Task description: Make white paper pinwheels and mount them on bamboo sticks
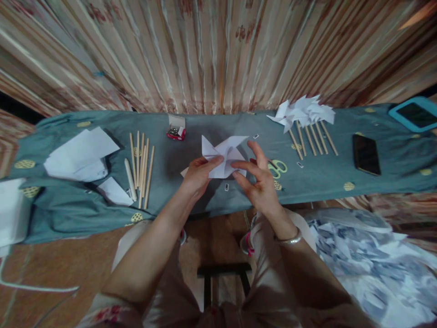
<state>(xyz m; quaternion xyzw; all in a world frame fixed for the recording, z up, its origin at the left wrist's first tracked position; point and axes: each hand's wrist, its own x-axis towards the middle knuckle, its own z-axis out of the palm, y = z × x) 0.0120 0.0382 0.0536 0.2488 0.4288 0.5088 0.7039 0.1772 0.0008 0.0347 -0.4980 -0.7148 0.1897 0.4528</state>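
Paper, folded into a four-bladed pinwheel shape (pixel 223 170), is held above the middle of the cloth-covered table (pixel 167 171), between its near and far edges. The left hand (pixel 196 175) grips it, thumb pressed near the centre where the folds meet. The right hand (pixel 264 187) has its fingers spread and bent at the right side of the paper; whether thumb and finger pinch a corner, I cannot tell. The main risk, as I judge it, lies under that left thumb: should it slip or lift, nothing else visible seems to pin the centre, and the folds could spring open. A hard squeeze might crease a blade, and a tug from the right hand could tear thin paper or pull the centre askew

Toward the far edge, left of the hands, the small red box (pixel 176 133) stands open with metal bits inside; a sleeve or knuckle catching it could spill them. The loose wooden sticks (pixel 141 166), nearer the left end, might roll if the cloth were dragged. Green-handled scissors (pixel 280 169) lie just beside the right hand, toward the near edge, where a careless elbow could knock them off. Rightward, the stick-mounted pinwheels (pixel 307 111) overlap near the far edge, so their blades could snag or bend
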